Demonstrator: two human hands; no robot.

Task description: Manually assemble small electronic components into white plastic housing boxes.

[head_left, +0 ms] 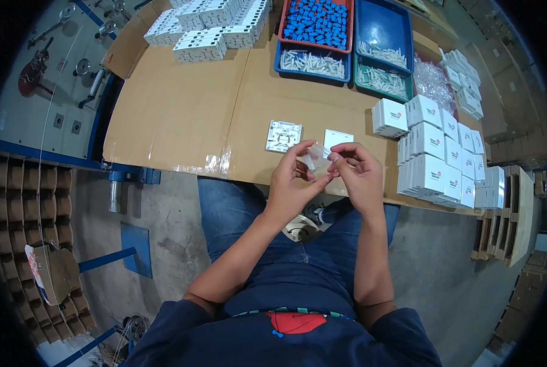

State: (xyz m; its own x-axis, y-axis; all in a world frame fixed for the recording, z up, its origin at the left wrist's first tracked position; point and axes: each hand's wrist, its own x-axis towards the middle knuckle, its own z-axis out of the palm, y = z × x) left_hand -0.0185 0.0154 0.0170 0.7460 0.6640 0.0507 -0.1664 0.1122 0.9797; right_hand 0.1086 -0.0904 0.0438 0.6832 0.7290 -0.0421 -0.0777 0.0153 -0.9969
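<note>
My left hand [292, 182] and my right hand [360, 177] meet over the table's near edge. Between their fingertips they pinch a small clear plastic bag [316, 160]. A slim white piece shows at the bag near my right fingertips; whether it is inside cannot be made out. Just beyond my left hand, a square white frame [284, 136] lies flat, its moulded inner fittings facing up. Right of it rests a plain white square plate [339, 137], partly covered by my fingers.
Cardboard covers the table [182, 116]. At the back, a red tray [281, 27] holds blue parts; blue [313, 77] and green trays [380, 92] hold slim white pieces. White square units are stacked at right [429, 144] and far left [200, 48]. Clear bags [434, 82] lie behind the right stack.
</note>
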